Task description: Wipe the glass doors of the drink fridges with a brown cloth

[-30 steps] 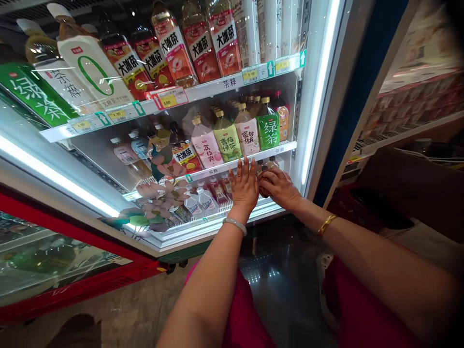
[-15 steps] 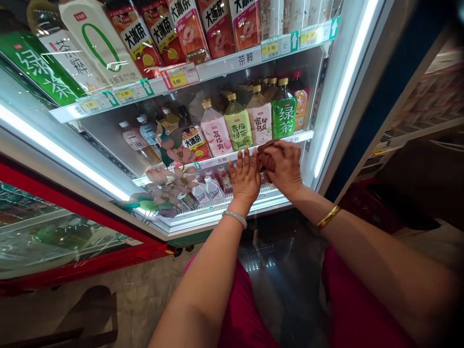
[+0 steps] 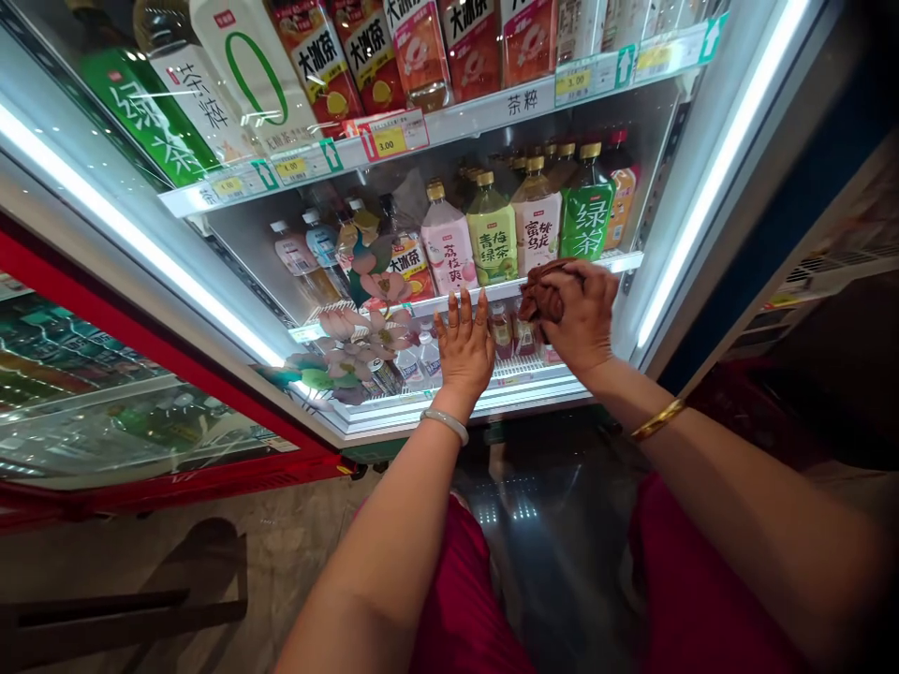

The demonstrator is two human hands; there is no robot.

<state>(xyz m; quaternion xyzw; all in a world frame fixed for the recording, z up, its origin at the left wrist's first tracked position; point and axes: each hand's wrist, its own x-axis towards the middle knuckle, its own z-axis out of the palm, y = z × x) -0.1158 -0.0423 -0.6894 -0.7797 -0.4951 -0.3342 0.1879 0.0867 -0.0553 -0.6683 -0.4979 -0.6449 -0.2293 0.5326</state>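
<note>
My left hand (image 3: 464, 348) lies with its fingers spread against the glass door (image 3: 393, 201) of a lit drinks fridge. To its right, my right hand (image 3: 582, 314) is bunched around a crumpled brown cloth (image 3: 544, 295), which appears to be against the same glass. Behind the pane, a pink-labelled bottle (image 3: 448, 248), a light green one (image 3: 493, 239) and a darker green one (image 3: 587, 213) stand upright on the middle shelf. Flower decals (image 3: 372, 337) show on the glass left of my left hand.
Larger bottles (image 3: 257, 80) fill the upper shelf above a price strip (image 3: 390, 140). A red-framed cooler (image 3: 281, 459) stands at the left. Below my hands is a dark, shiny panel (image 3: 540, 524). Wire shelving (image 3: 815, 267) is at the right.
My hands have moved apart, and the brown cloth now shows more fully in my right hand. The view has shifted, so the fridge sits further right in the picture.
</note>
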